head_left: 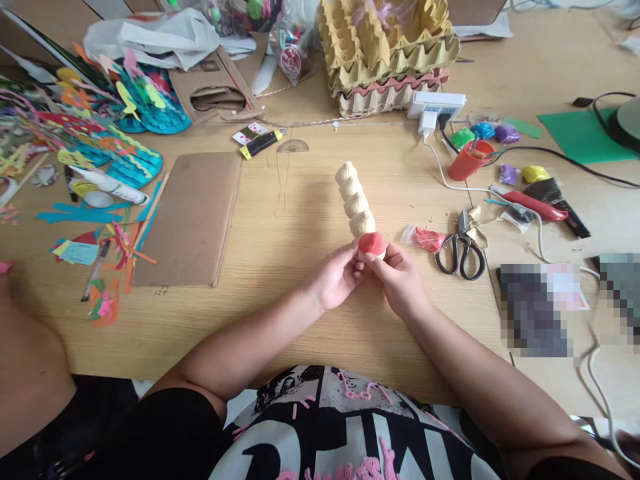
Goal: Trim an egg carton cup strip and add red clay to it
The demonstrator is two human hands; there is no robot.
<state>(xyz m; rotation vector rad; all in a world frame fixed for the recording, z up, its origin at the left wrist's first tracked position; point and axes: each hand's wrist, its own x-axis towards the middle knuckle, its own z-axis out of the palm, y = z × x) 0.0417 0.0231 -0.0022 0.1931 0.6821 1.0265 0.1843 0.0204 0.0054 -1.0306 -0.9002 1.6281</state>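
Note:
A row of cream egg-carton cups (355,200) points away from me, with red modelling clay (371,244) covering the cup at its near end. My left hand (336,275) pinches that end cup from the left, thumb and fingers closed against its side. On the other side, my right hand (403,280) grips the same cup, its thumb pressed to the clay's lower edge. The underside of the strip is hidden. Right of the hands lie a small bag of red clay (425,237) and black-handled scissors (462,248).
A flat cardboard piece (184,217) and colourful paper scraps lie left. Stacked egg trays (387,57) and a power strip (437,105) stand at the back. An orange cup (470,160), clay packs and a white cable (540,233) are right. Another person's arm (31,347) shows at left.

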